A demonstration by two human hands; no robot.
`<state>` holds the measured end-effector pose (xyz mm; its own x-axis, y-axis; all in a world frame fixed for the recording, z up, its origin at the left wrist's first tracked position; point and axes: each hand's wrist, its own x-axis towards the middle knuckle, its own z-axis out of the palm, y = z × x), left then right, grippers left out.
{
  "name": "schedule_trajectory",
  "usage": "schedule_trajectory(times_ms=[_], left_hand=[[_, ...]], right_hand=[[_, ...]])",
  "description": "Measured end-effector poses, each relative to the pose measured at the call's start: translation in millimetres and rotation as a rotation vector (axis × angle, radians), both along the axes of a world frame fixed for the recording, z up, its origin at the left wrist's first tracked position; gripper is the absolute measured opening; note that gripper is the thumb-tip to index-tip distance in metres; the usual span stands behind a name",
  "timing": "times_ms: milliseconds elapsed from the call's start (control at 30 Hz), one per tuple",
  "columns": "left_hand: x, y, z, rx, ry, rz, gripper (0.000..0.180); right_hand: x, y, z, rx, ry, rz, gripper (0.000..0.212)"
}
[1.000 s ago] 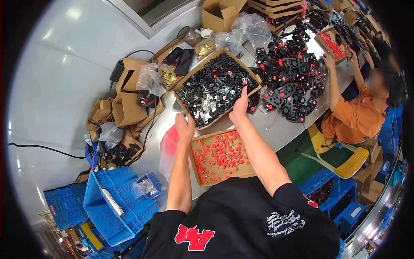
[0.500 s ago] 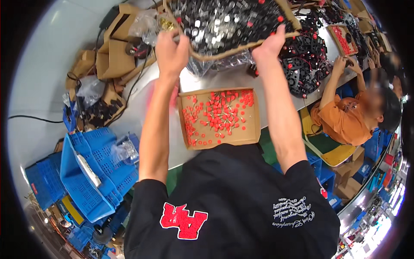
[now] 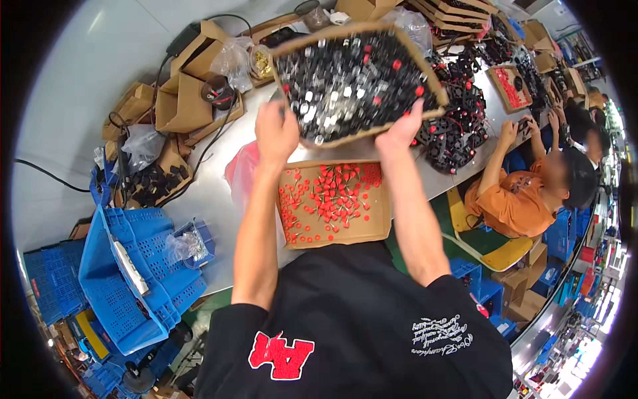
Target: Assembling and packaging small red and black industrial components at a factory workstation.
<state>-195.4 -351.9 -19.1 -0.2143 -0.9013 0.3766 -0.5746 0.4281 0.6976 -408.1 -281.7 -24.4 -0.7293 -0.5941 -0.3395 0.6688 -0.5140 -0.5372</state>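
Observation:
My left hand (image 3: 276, 132) and my right hand (image 3: 401, 130) grip the near corners of a shallow cardboard tray (image 3: 364, 133), which is tilted and held over the table. Small black and clear parts (image 3: 345, 83) with a few red ones fill it, smeared by motion. The left fingers wrap round the left edge; the right thumb lies over the rim, with the other fingers hidden beneath. Closer to my body sits a second cardboard tray (image 3: 373, 229) on the table, holding red-headed pieces with thin metal stems and loose red rings (image 3: 335, 196).
A pile of black parts (image 3: 452, 143) lies right of the held tray. Open cardboard boxes (image 3: 179, 103), a pink plastic bag (image 3: 243, 174) and blue crates (image 3: 143, 266) are at the left. A co-worker in orange (image 3: 515, 199) sits at the right, near a yellow chair (image 3: 505, 254).
My hands have drawn the filled tray nearer, and more of it now shows. The view has shifted, revealing boxes behind it.

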Motion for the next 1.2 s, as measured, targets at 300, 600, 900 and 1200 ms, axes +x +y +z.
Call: schedule_trajectory(times_ms=[300,600,900,1200], left_hand=[[51,30,-85,0.083,-0.296,0.136,0.021],[73,24,-111,0.071,-0.378,0.187,0.014],[59,39,-109,0.173,-0.364,0.296,0.02],[38,77,-80,0.157,-0.382,0.198,0.051]], right_hand=[[84,36,-107,0.219,-0.138,0.011,0.053],[68,84,-97,0.541,-0.045,0.693,0.052],[0,89,-82,0.82,1.35,0.547,0.023],[1,43,-94,0.952,1.736,0.486,0.017]])
